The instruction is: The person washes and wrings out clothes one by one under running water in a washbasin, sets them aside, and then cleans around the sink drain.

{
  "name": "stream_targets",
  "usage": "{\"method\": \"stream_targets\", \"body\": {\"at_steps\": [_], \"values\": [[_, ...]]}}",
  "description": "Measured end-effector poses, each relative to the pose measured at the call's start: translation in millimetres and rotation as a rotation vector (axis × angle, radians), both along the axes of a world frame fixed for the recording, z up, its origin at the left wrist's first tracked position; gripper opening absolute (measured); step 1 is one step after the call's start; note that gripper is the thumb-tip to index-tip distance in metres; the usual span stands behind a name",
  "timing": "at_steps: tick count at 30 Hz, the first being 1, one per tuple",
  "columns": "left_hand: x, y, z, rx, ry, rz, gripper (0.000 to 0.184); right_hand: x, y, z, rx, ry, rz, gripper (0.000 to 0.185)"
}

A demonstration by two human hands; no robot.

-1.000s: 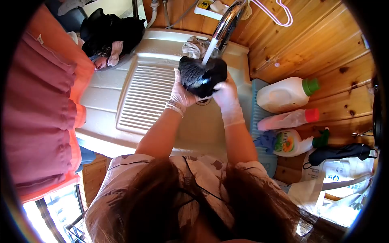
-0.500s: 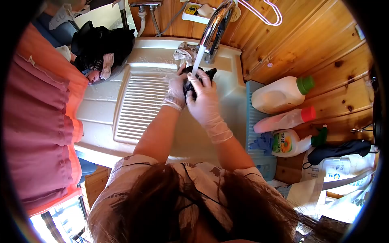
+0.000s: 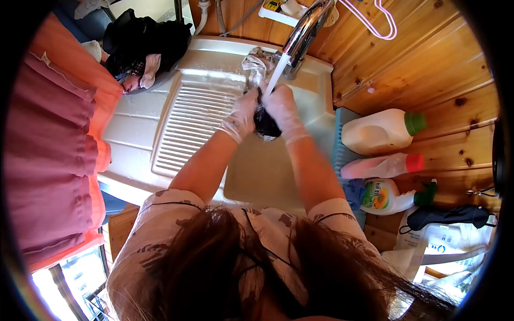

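Observation:
Water streams from the chrome faucet point(image 3: 308, 32) onto a dark wet cloth point(image 3: 265, 123) in the sink point(image 3: 262, 174). My left hand point(image 3: 244, 113), in a clear glove, is closed on the cloth's left side. On its right side my right hand point(image 3: 282, 107), gloved too, also grips it, right under the stream. The cloth hangs bunched between and below both hands; fingertips are partly hidden by the water and cloth. A pale crumpled cloth point(image 3: 258, 63) lies behind my hands beside the faucet base.
Left of the sink is a ribbed drainboard point(image 3: 193, 128), with a pile of black clothes point(image 3: 144, 43) beyond it. On the right stand a green-capped jug point(image 3: 377, 131), a red-capped bottle point(image 3: 380, 166) and a spray bottle point(image 3: 388, 197). Pink hangers point(image 3: 375, 21) hang at the wall.
The dark cloth was spread over both hands, then bunched up; now it hangs lower between them. My right hand has moved up and right from its place half a second ago.

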State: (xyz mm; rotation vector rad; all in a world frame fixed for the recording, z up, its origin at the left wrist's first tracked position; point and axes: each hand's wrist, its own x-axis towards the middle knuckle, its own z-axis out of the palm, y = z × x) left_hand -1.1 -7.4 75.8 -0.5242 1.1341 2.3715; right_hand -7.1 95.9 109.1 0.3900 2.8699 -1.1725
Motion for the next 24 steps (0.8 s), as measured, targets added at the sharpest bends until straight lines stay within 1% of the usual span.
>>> {"method": "stream_targets", "body": {"at_steps": [1,2,4,5,6,7,8,9,10,12,13,16,17,18,19,20,21,22,24], "values": [[4,0,9,-0.619,0.123,-0.079,0.041,-24,17,-40,-0.197,0.003,0.012,0.041],[5,0,8,-0.566,0.117,-0.06,0.041,-27,26,-48,-0.145,0.06,-0.001,0.042],[2,-3,2,-0.461,0.111,-0.011,0.04,-26,31,-69,-0.308,0.225,-0.043,0.04],[-9,-6,-16,-0.214,0.108,0.05,0.036,-24,34,-75,-0.366,0.276,-0.037,0.035],[-16,-14,-10,-0.15,0.131,0.056,0.035,-23,37,-82,-0.424,0.323,-0.032,0.03],[-22,-23,-4,-0.086,0.15,0.063,0.034,-22,41,-94,-0.692,0.216,-0.083,0.029],[-24,-28,6,-0.022,0.167,0.066,0.033,-20,48,-109,-0.894,0.172,-0.019,0.035],[-25,-30,20,0.007,0.136,0.13,0.029,-3,45,-95,-0.9,0.051,-0.101,0.041],[-26,-32,25,0.014,0.197,0.157,0.027,14,43,-77,-0.903,-0.062,-0.179,0.048],[-28,-37,34,0.027,0.327,0.213,0.025,32,28,-45,-1.282,-0.361,-0.247,0.057],[-21,-37,37,0.074,0.405,0.205,0.024,39,24,-40,-1.466,-0.524,-0.29,0.062],[-5,-37,39,-0.002,0.601,0.07,0.023,18,31,-57,-1.884,-0.505,0.198,0.074],[-6,-41,33,0.094,0.522,-0.06,0.02,15,21,-39,-1.731,-0.457,0.179,0.066],[0,-43,30,-0.018,0.52,-0.087,0.024,1,17,-60,-1.841,-0.378,0.109,0.049],[4,-44,26,-0.088,0.547,-0.019,0.03,-10,25,-75,-1.794,-0.345,0.063,0.041],[8,-45,25,-0.156,0.576,0.053,0.036,-16,27,-73,-1.743,-0.311,0.023,0.033],[17,-47,30,-0.184,0.548,0.102,0.046,-6,23,-48,-1.566,-0.137,-0.11,0.025],[26,-47,30,-0.118,0.354,0.134,0.051,12,12,-9,-1.528,-0.012,-0.141,0.023],[28,-52,2,0.271,0.109,-0.072,0.064,2,19,-27,-1.55,0.138,0.056,0.027]]}}
